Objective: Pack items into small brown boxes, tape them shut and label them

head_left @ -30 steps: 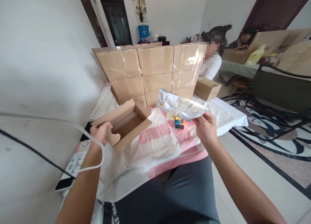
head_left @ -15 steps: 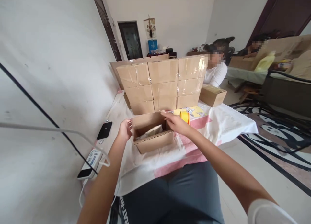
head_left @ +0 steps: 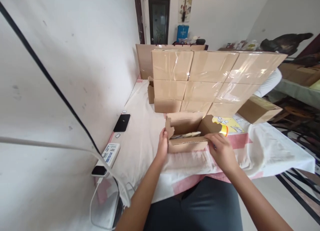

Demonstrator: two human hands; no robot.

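Observation:
An open cardboard box [head_left: 188, 147] stands on the cloth-covered table in front of me. Inside lies something flat and pale [head_left: 191, 135], partly hidden by the near wall. Two short flaps with cut-out edges stand up at the box's ends. My left hand [head_left: 163, 146] grips the left end, fingers against the cardboard. With fingers closed over the near wall's top edge, my right hand [head_left: 220, 149] holds the right front corner. Just behind that hand sits a roll of yellow tape [head_left: 224, 129], partly covered.
Taped cartons [head_left: 210, 80] form a wall behind the box. Another carton [head_left: 260, 109] stands at the right, near a person's white sleeve [head_left: 270, 83]. A black phone [head_left: 122, 123], a power strip [head_left: 110, 154] and a white cable [head_left: 75, 147] lie along the left.
My right hand has moved from the box's far right corner to its near right edge. The box's end flaps now stand up. My view has shifted left and closer to the table.

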